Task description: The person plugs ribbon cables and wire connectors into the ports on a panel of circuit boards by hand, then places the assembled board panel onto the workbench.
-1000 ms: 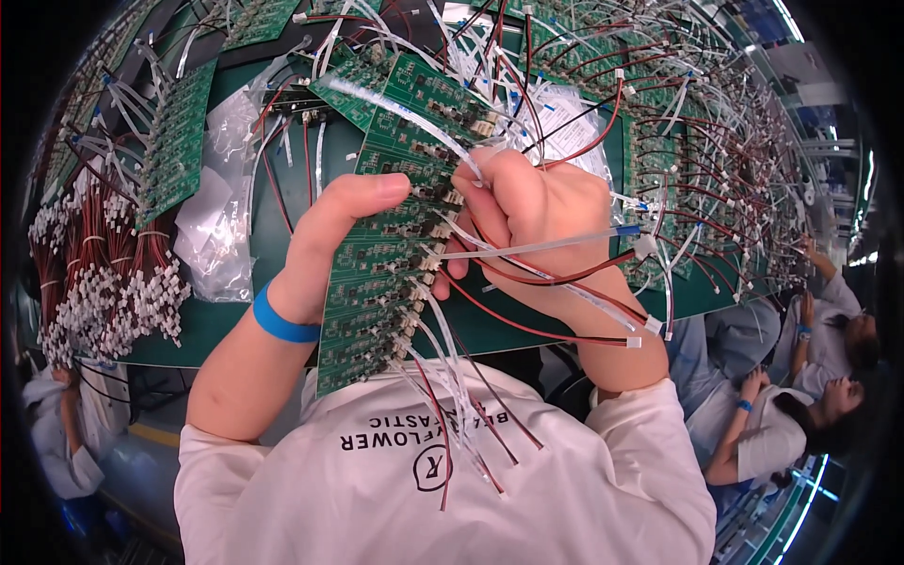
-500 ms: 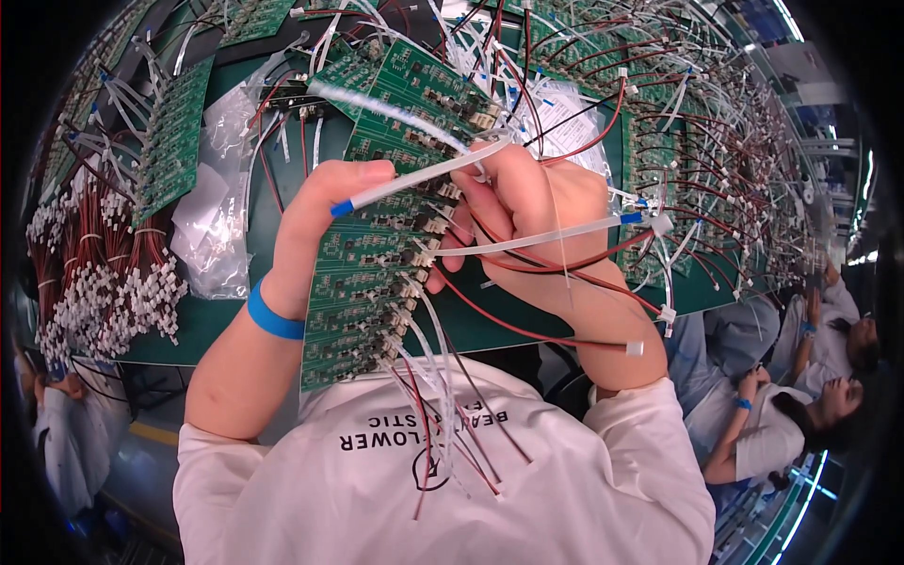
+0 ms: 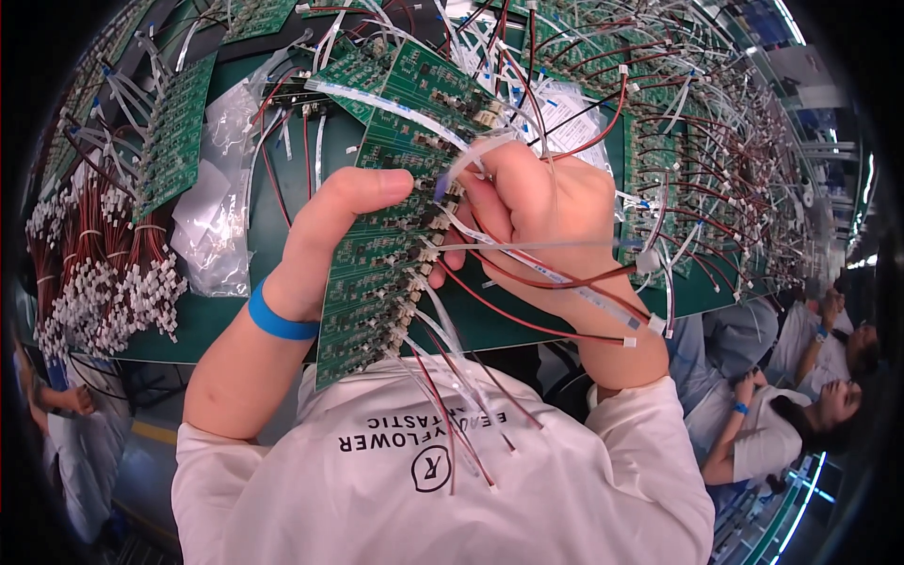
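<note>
Toward eleven o'clock, your left hand (image 3: 334, 221) clamped the long green circuit board (image 3: 372, 268); toward one, your right hand (image 3: 546, 193) pinched a flat white ribbon cable (image 3: 414, 115), fingers together, by the board's edge. Apparently you were connecting it; the next move called for careful alignment.

**Slim passage at lower left, wires crowding the rest**

From the circuit board (image 3: 353, 292) in the left hand (image 3: 330, 212), a bare strip of worktop (image 3: 205, 328) runs at 8 o'clock, beyond the wrist. Connector bundles (image 3: 105, 268) and a plastic bag (image 3: 215, 226) hem it at 9. Loose leads cross the gap at 10. Wired boards (image 3: 650, 146) block 2 to 3; dangling wires (image 3: 461, 381) obstruct 5.
</note>
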Demonstrator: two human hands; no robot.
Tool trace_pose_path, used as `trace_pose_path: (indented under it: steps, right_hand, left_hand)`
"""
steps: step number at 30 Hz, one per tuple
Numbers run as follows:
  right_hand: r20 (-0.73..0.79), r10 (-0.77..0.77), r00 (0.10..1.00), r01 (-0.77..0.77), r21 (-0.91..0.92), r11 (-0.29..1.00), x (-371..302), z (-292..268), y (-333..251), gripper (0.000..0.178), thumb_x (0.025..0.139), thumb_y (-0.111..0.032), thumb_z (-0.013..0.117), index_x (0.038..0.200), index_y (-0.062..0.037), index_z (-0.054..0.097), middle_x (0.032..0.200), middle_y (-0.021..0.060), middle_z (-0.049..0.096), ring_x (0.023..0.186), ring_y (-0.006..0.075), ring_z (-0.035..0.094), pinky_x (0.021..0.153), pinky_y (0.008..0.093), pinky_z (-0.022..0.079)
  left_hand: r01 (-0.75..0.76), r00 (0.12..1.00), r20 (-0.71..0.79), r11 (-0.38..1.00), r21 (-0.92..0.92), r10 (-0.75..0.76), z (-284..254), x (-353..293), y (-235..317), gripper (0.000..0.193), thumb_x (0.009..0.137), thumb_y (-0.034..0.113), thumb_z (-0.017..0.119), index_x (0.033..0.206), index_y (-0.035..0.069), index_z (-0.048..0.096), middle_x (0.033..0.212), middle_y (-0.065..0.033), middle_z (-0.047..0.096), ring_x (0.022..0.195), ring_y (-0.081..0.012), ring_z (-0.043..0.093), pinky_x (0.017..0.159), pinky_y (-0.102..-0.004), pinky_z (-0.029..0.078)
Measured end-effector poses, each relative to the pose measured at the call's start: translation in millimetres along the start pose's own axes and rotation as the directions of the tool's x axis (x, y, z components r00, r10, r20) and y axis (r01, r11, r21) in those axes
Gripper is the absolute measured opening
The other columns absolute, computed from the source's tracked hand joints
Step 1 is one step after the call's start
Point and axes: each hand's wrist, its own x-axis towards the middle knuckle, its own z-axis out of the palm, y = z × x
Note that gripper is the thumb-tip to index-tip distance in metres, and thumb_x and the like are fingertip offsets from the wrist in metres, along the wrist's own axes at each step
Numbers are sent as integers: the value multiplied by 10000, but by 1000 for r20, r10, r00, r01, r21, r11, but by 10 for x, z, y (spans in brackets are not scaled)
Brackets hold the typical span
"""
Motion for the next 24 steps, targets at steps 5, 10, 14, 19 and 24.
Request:
trace_pose_path:
  steps: [5,10,14,19,24]
  right_hand:
    - [-28,-17,999,18,27,999,-41,45,40,203,630,-179,639,793,-102,547,524,0,540,423,206,548,399,314,424]
    - [-7,3,1000,-3,34,999,-23,24,29,224,626,-185,648,800,-101,535,520,7,534,417,207,543,386,306,416]
    - [-53,-62,997,63,4,998,-17,39,48,226,628,-188,653,797,-97,533,516,11,533,412,210,541,383,313,417]
    - [106,70,992,-86,157,984,-58,-33,9,89,819,-31,610,886,-38,552,554,42,585,479,154,618,425,247,432]
    - [130,190,973,-220,285,933,21,-70,-51,100,820,-7,625,908,-2,578,547,21,585,507,81,611,438,203,430]
  left_hand:
    - [-4,1000,-8,999,-38,4,15,-16,39,476,822,340,432,1046,-58,569,885,-156,624,736,-221,601,642,-314,503]
    - [11,999,-39,1000,-3,-11,51,-15,32,483,815,355,427,1022,-57,573,858,-160,622,720,-224,601,637,-311,502]
    - [-13,1000,-27,1000,-13,13,21,8,9,481,813,354,429,1017,-57,573,851,-161,619,713,-222,599,637,-310,499]
    - [-32,999,24,999,11,31,3,19,-13,490,814,355,433,1020,-68,570,849,-164,620,715,-230,600,643,-320,501]
    - [-28,1000,-13,998,-61,27,43,-10,24,496,816,357,431,1027,-70,569,866,-166,617,752,-240,603,652,-334,506]
